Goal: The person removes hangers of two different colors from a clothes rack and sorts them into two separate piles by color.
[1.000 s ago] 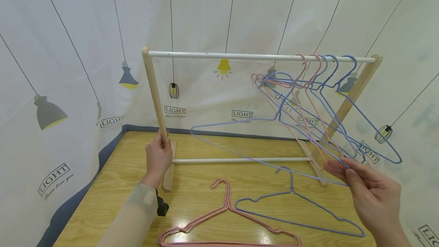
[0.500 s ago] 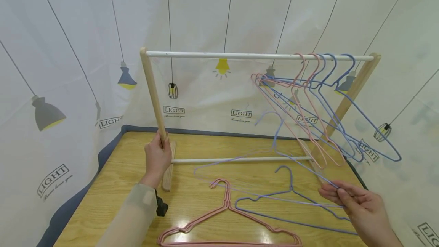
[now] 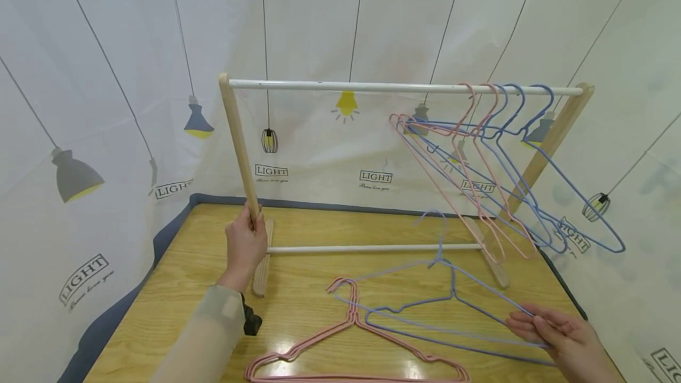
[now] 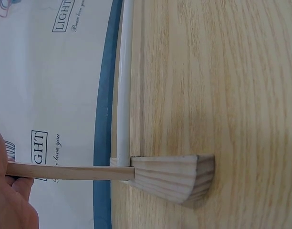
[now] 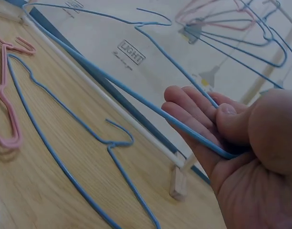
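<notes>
My left hand (image 3: 246,247) grips the left wooden post (image 3: 237,146) of a clothes rack, low down near its foot (image 4: 170,176). At the right, my right hand (image 3: 558,336) pinches one end of a blue clothes hanger (image 5: 108,75) between thumb and fingers. That hanger is held above the table, its hook toward the rack, and in the head view it overlaps another blue hanger (image 3: 415,302) lying on the wood. Left of that one lies a stack of pink hangers (image 3: 308,338). Several pink and blue hangers (image 3: 511,188) hang from the right part of the white top bar (image 3: 330,85).
A white lower bar (image 3: 372,249) joins the rack's two feet. The right post (image 3: 558,129) stands behind the hung hangers. Behind the wooden table (image 3: 175,300) hangs a pale curtain (image 3: 319,28) printed with lamps, its dark blue edge along the table's back.
My right hand has come down and toward me, carrying the blue hanger from near the top bar to low over the table. The left hand keeps its grip on the post.
</notes>
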Tool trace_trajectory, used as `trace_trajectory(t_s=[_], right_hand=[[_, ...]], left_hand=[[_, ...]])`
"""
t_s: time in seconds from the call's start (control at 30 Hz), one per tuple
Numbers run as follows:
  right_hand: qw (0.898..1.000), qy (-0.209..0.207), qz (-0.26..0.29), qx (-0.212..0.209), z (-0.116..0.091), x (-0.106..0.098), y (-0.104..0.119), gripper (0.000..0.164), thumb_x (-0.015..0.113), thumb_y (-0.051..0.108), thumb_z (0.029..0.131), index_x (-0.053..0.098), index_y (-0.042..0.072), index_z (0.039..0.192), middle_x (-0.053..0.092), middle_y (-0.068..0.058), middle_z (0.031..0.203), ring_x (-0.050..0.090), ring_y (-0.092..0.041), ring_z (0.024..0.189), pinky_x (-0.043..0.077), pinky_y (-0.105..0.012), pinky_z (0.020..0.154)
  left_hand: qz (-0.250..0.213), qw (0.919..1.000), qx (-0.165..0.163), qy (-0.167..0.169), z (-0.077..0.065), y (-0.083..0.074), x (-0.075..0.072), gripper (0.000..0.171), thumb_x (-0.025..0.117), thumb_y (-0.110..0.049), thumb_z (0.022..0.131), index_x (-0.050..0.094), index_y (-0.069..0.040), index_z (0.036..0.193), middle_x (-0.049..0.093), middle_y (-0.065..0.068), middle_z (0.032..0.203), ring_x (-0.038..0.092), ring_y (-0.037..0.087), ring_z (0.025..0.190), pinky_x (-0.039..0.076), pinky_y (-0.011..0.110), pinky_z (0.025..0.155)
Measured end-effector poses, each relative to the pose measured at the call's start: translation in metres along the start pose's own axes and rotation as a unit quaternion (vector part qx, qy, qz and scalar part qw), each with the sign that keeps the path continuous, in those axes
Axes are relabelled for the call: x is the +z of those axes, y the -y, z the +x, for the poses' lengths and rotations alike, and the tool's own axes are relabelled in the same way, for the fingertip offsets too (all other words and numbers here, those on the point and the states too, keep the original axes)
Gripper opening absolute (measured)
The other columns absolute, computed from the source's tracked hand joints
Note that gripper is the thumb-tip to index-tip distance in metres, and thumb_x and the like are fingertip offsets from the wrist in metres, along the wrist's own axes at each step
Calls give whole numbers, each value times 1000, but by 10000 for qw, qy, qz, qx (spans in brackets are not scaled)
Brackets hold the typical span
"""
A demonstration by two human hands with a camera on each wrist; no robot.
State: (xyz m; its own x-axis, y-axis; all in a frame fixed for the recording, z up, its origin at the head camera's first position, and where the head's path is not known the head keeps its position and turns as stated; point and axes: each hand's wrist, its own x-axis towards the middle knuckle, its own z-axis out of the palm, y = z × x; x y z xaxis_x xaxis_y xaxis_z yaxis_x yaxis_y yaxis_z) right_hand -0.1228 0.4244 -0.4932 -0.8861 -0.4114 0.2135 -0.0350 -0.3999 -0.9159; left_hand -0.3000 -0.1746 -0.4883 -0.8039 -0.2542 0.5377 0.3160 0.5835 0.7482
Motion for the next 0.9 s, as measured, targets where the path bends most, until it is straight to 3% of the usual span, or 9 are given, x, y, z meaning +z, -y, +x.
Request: trace_trajectory(t_s=[0.33, 0.53, 0.63, 0.73, 0.8, 0.83, 0.9], right_hand=[[9943, -675, 386, 734, -31, -45, -2, 47, 34, -7, 113, 74, 9, 132, 73, -20, 125, 71, -34, 115, 54, -42, 97], [9790, -336, 1390, 1454, -47, -66, 2, 41, 38, -2, 114, 73, 7, 134, 70, -22, 129, 66, -35, 123, 49, -42, 105], [9760, -154, 1462, 1605, -50, -73, 2, 41, 37, -1, 115, 71, 7, 136, 69, -22, 132, 65, -35, 125, 48, -41, 106], [9825, -598, 537, 1681, -49, -73, 1, 34, 46, 3, 113, 75, 12, 129, 73, -20, 126, 69, -35, 119, 52, -41, 101], [9728, -1226, -902, 1745, -44, -66, 2, 28, 51, 7, 113, 72, 2, 132, 75, -19, 121, 73, -31, 111, 57, -40, 94], [9581, -1547, -1690, 1718, -41, -62, 1, 29, 54, 9, 112, 69, -3, 133, 76, -16, 117, 75, -27, 107, 59, -39, 90], [9072, -2101, -3199, 1746, -35, -52, 1, 37, 57, 13, 111, 61, -13, 138, 77, -15, 117, 76, -14, 101, 61, -36, 84]], left_hand=[[43, 10000, -38, -20, 1, -1, 0, 21, 61, -5, 107, 70, 1, 125, 76, 23, 111, 73, 33, 78, 56, 47, 61], [27, 10000, -70, -14, 1, -2, 0, 21, 62, -5, 106, 70, 2, 125, 76, 23, 108, 71, 32, 74, 55, 45, 59], [35, 10000, -49, -43, 1, -2, -1, 21, 62, -4, 106, 70, 2, 125, 76, 24, 106, 70, 31, 72, 54, 45, 58], [21, 10000, -44, -34, 1, -2, -1, 22, 62, -4, 106, 70, 2, 126, 76, 24, 105, 70, 31, 71, 54, 44, 56], [9, 10000, -52, -20, 1, -2, 0, 22, 62, -4, 106, 70, 2, 126, 76, 23, 105, 70, 31, 71, 54, 43, 56], [6, 10000, -65, -11, 1, -2, 0, 23, 62, -4, 106, 70, 2, 127, 76, 23, 105, 70, 31, 71, 54, 43, 56], [5, 10000, -95, 9, 0, -1, 0, 24, 61, -4, 107, 69, 2, 128, 76, 24, 106, 71, 31, 73, 54, 42, 57]])
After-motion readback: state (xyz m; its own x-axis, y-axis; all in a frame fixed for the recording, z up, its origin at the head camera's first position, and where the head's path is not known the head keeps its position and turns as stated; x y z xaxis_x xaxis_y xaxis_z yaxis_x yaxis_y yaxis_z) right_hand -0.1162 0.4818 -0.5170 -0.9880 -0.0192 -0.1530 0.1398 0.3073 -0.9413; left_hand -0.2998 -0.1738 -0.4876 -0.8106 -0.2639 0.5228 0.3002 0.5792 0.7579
